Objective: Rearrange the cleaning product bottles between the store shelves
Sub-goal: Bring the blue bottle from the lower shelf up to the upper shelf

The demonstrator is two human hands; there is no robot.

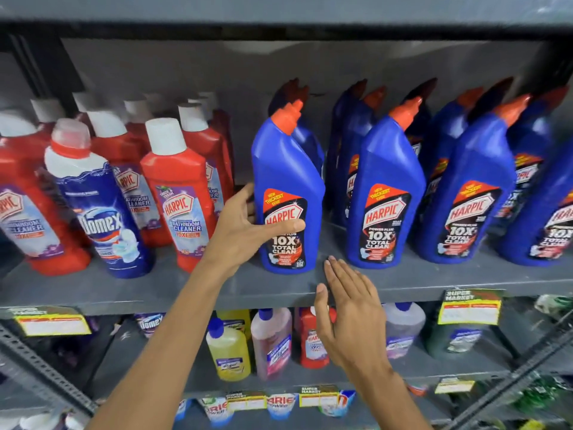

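Note:
A blue Harpic bottle (286,193) with an orange cap stands upright on the upper grey shelf (279,287), left of a row of like blue bottles (384,193). My left hand (248,228) wraps its lower left side, thumb across the label and fingers behind it. My right hand (350,308) hovers flat and open in front of the shelf edge, just right of that bottle and holding nothing. Red Harpic bathroom cleaner bottles (181,193) and one leaning Domex bottle (99,200) fill the shelf's left part.
Below, a lower shelf holds a yellow bottle (228,352), a pink one (271,339), a red one (311,336) and a pale one (403,327). Yellow price tags (468,308) hang on the shelf edge. A gap lies between the held bottle and the red bottles.

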